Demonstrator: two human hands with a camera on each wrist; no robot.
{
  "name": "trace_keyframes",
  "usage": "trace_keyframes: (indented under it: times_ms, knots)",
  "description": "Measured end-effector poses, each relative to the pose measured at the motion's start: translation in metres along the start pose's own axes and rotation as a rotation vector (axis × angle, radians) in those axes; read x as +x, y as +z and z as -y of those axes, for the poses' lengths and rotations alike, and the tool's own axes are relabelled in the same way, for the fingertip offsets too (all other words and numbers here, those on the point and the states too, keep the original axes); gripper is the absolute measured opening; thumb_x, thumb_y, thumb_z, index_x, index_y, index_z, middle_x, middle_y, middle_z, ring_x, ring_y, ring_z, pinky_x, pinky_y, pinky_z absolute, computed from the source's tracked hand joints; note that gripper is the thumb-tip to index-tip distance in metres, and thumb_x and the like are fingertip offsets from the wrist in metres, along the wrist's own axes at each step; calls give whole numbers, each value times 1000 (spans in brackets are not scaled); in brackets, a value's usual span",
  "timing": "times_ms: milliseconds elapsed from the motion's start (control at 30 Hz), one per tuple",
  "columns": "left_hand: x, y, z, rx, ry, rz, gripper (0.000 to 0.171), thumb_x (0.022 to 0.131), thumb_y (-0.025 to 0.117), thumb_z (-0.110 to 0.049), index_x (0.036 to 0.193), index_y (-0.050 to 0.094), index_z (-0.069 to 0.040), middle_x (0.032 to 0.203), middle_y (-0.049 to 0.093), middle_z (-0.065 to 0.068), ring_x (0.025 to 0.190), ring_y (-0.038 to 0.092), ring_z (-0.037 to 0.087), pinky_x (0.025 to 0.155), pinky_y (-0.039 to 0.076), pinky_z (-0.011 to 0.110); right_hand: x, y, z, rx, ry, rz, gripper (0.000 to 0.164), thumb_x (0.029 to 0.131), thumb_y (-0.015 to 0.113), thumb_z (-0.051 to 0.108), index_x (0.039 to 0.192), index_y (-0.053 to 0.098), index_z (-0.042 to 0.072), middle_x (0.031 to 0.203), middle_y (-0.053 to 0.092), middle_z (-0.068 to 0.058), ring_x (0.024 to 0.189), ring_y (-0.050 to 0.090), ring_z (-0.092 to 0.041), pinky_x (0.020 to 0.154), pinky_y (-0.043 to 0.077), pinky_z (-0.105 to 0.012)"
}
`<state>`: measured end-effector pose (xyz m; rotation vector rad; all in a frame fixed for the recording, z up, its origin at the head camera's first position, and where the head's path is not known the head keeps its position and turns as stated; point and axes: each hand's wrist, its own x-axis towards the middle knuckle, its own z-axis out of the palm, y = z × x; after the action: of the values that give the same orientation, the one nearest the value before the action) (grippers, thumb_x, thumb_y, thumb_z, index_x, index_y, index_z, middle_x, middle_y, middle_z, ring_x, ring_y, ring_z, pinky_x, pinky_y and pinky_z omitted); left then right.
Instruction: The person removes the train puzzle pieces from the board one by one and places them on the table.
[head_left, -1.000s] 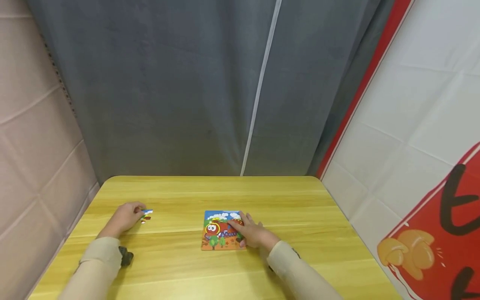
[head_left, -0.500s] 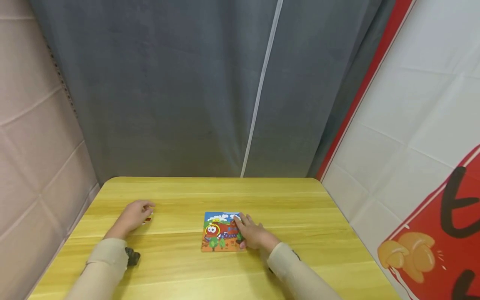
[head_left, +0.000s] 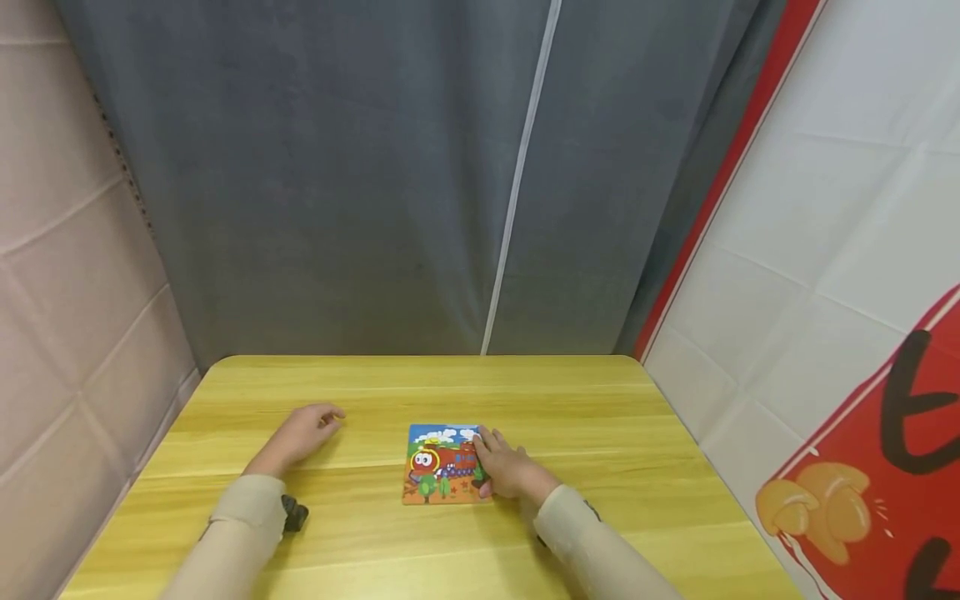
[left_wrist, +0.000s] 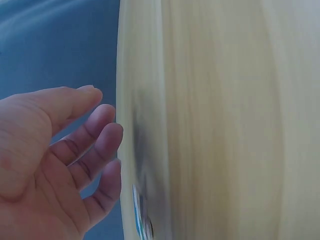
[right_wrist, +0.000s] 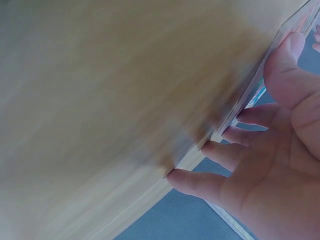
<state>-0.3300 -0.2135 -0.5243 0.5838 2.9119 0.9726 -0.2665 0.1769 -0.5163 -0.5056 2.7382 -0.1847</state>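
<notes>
Head view: wood table [head_left: 600,417] fills near half, grey curtain [head_left: 337,167] behind, red-white banner [head_left: 862,333] off right. Train puzzle [head_left: 438,462] flat mid-table. Right hand [head_left: 506,467] on puzzle's right edge, fingers spread flat, pressing, not gripping. Left hand [head_left: 296,437] well left of puzzle, low over table, fingers loose, holding nothing. Left wrist cam confirms relaxed fingers [left_wrist: 95,145].

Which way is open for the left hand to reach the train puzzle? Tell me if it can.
Probably yes. Only bare table lies between the left hand and the train puzzle; the right hand covers only its right edge.
</notes>
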Motion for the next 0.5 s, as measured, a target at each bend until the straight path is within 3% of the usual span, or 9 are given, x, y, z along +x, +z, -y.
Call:
trace_keyframes:
  times_ms: [233,500]
  knots:
    - [13,11,-24,-22,24,17,25,101,60,-11,123,68,-2,107,68,9,98,64,28,84,52,50,0,0,0,7,-7,-3,98,85,68,44,163,18,10,170,2,-9,155,6,-34,113,24,-68]
    - [25,24,-37,-47,63,46,25,102,60,-12,124,68,-2,108,69,7,101,64,27,87,53,49,-2,0,1,15,-10,-9,100,84,68,45,163,18,10,170,1,-9,155,6,-34,114,24,-68]
